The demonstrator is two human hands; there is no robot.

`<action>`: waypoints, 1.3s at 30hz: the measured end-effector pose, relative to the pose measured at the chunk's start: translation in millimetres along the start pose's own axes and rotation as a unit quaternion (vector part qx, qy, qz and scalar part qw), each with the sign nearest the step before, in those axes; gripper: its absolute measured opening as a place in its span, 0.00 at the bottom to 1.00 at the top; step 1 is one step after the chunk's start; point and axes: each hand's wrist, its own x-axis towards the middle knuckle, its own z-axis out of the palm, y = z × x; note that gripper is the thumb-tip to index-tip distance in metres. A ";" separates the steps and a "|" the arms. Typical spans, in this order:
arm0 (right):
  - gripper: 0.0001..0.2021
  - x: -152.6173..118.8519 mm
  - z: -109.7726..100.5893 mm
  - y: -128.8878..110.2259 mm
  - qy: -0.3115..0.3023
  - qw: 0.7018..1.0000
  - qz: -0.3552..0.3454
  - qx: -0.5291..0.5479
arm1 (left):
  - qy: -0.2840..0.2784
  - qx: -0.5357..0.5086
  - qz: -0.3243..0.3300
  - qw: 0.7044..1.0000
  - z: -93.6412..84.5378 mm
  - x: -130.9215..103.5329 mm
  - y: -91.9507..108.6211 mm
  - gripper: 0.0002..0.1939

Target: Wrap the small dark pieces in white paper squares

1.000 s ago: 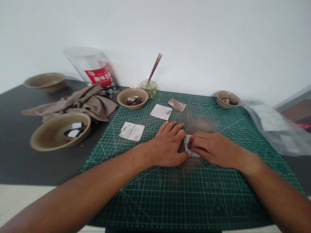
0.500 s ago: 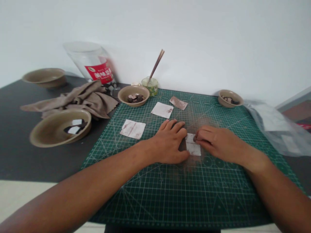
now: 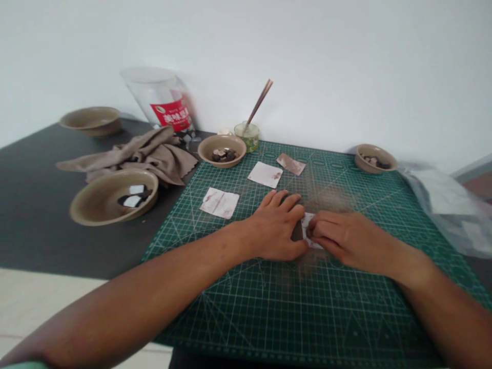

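Note:
My left hand (image 3: 277, 228) lies flat on the green cutting mat (image 3: 269, 307), fingers spread, pressing down the left part of a small white square sheet (image 3: 306, 225). My right hand (image 3: 343, 238) rests right beside it, its fingertips curled onto the same sheet and covering most of it. Only a narrow strip of the sheet shows between the two hands. A brownish smear stains the mat around and beyond the hands.
Three more small sheets (image 3: 220, 202) (image 3: 265, 174) (image 3: 291, 163) lie on the mat. Small bowls of dark pieces (image 3: 222, 149) (image 3: 374, 158), a large bowl (image 3: 111, 197), a cloth (image 3: 142, 154), a jar with sticks (image 3: 248, 136), a clear tub (image 3: 163, 100) and a plastic bag (image 3: 449, 205) surround it.
My right hand slid up off the sheet, then back down over it, rubbing its surface. My left hand stayed pressing. The camera view shifted a little to the left.

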 end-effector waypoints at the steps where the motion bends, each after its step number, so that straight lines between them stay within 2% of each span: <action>1: 0.09 0.3 0.4 0.1 0.012 1.000 0.007 -0.010 | 0.001 0.002 -0.001 1.000 0.2 0.0 0.0 0.27; 4: 0.10 1.5 1.4 0.2 0.031 0.999 0.029 -0.032 | 0.004 0.008 -0.008 1.000 0.8 -0.5 0.0 0.27; 8: 0.09 4.4 3.2 -1.4 0.009 1.000 -0.017 0.005 | 0.002 0.003 -0.003 1.000 0.4 -0.7 0.2 0.27; 11: 0.10 5.9 3.1 1.1 0.041 0.999 0.023 -0.017 | 0.003 0.001 -0.005 1.000 -0.1 -0.3 0.4 0.27; 13: 0.10 4.8 1.6 4.0 0.038 0.998 0.047 -0.017 | 0.003 0.000 -0.011 1.000 -0.1 -0.1 0.8 0.27; 16: 0.09 3.2 0.5 5.5 -0.003 0.999 0.009 0.030 | -0.001 -0.001 -0.012 1.000 -0.1 0.0 1.8 0.27; 18: 0.10 4.0 1.2 5.3 0.010 0.999 0.002 0.030 | -0.002 -0.001 -0.009 1.000 -0.5 -0.1 2.4 0.27; 21: 0.10 5.4 1.0 7.1 0.039 0.998 0.053 0.003 | -0.001 -0.002 -0.015 1.000 -1.3 -0.4 2.8 0.26; 23: 0.09 4.6 -0.3 8.6 0.022 0.997 0.068 0.005 | -0.001 -0.003 -0.019 1.000 -1.5 -0.5 2.6 0.26; 26: 0.09 3.5 -0.5 7.7 -0.003 0.999 0.024 0.035 | -0.004 -0.003 -0.014 1.000 -1.1 -0.6 2.3 0.27; 30: 0.10 4.5 1.1 6.0 0.048 0.997 0.060 0.013 | -0.005 -0.004 -0.018 1.000 -0.9 -0.4 2.2 0.27; 32: 0.09 4.3 0.6 6.1 0.029 0.998 0.057 0.023 | -0.007 -0.003 -0.020 1.000 -1.2 -0.3 2.4 0.27; 35: 0.09 3.9 -0.5 5.8 -0.002 0.999 0.013 0.043 | -0.011 -0.003 -0.017 1.000 -1.4 0.0 2.6 0.28; 39: 0.10 4.0 -1.9 7.3 0.042 0.998 0.045 0.006 | -0.006 -0.005 -0.018 1.000 -0.6 -0.1 2.1 0.26</action>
